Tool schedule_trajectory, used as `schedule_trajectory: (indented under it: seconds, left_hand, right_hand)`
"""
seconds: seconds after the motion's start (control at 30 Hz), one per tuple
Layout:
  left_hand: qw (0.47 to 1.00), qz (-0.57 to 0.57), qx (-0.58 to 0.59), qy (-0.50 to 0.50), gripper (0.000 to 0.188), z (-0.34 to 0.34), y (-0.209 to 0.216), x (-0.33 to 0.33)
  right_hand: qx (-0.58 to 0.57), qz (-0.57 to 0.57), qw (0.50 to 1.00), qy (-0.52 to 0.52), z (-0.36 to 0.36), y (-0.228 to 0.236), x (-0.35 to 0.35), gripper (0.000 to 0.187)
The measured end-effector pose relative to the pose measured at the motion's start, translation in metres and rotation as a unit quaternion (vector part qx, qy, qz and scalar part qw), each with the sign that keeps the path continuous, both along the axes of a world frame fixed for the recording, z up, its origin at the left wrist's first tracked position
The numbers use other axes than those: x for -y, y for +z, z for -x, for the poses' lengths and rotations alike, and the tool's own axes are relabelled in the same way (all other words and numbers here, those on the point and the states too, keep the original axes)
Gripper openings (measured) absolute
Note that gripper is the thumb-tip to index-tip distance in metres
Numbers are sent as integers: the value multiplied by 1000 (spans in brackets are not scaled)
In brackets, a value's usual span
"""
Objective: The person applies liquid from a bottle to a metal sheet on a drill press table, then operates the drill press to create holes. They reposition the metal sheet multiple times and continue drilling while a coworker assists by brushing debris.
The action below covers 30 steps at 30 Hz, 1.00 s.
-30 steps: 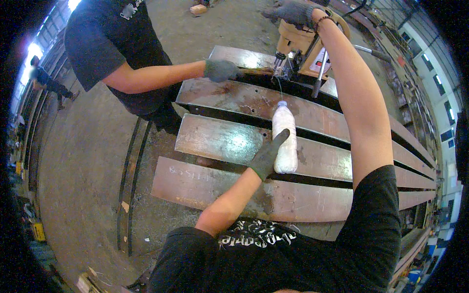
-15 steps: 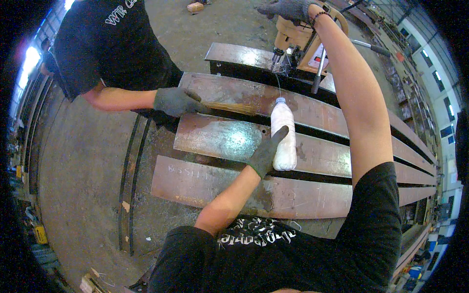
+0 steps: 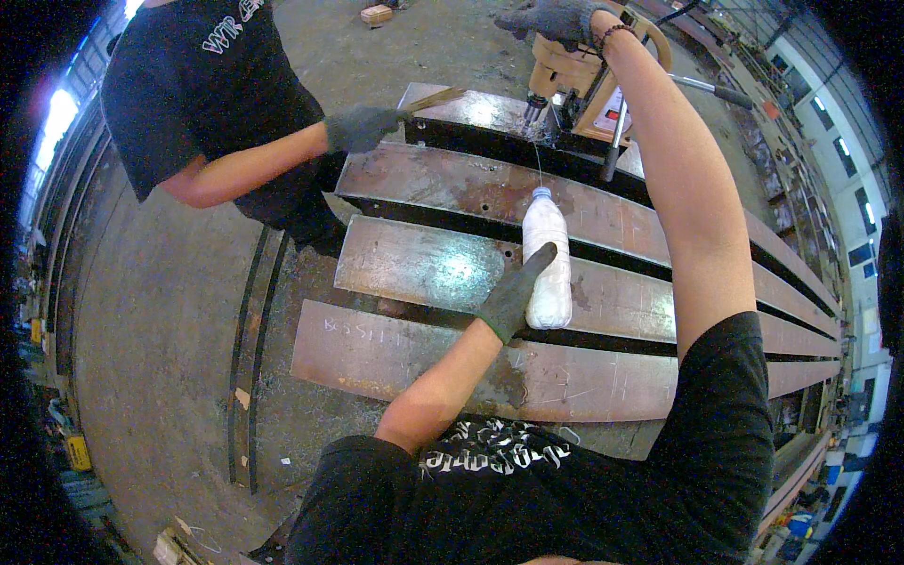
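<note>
My left hand [image 3: 511, 298], in a dark grey glove, is closed around a plastic bottle [image 3: 548, 273] of white liquid. The bottle tilts with its cap end pointing away from me. A thin stream runs from its tip toward the bit of a tan magnetic drill [image 3: 557, 68]. That drill stands on the farthest steel beam [image 3: 471, 104]. My gloved right hand [image 3: 551, 21] lies on top of the drill with its fingers stretched to the left. At left a co-worker's gloved hand [image 3: 363, 129] holds a bundle of thin bristles [image 3: 433, 100] over the farthest beam.
Several long steel beams lie side by side, the nearest beam [image 3: 603, 381] close to my body, with dark gaps between them. The drill's lever handle [image 3: 720, 91] sticks out to the right. A steel rail [image 3: 252, 377] lies on the floor at left. Metal shavings litter the beams.
The co-worker's hand and bristle bundle have moved away from me, from the second-farthest beam to the farthest one, uncovering a drilled hole. My hands, the bottle and the drill hold nearly still.
</note>
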<state>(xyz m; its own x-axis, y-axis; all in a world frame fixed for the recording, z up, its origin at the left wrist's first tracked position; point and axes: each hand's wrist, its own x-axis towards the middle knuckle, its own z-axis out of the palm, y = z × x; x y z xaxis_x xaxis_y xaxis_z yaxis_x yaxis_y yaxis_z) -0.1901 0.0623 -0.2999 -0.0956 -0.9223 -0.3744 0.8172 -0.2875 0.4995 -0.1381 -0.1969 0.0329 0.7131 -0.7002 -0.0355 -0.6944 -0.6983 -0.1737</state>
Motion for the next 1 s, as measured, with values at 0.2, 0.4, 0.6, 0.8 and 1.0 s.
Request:
schedule_trajectory:
  seconds: [0.2,0.4,0.6,0.8,1.0]
  left_hand:
    - [1000,-2,-8,2,53,0,0,-1]
    - [999,4,11,-43,81,-3,-7,1]
    - [1000,5,19,3,56,-2,-3,-1]
    - [1000,15,18,-3,56,3,-5,3]
    - [1000,16,19,0,54,-2,-7,0]
  right_hand:
    - [-2,-3,1000,22,-1,-4,8,57]
    - [-2,38,995,96,-2,-15,32,57]
    - [-27,37,997,64,-7,-10,15,60]
    - [-12,92,985,143,-3,-23,46,60]
    - [-36,51,995,83,-10,-13,14,58]
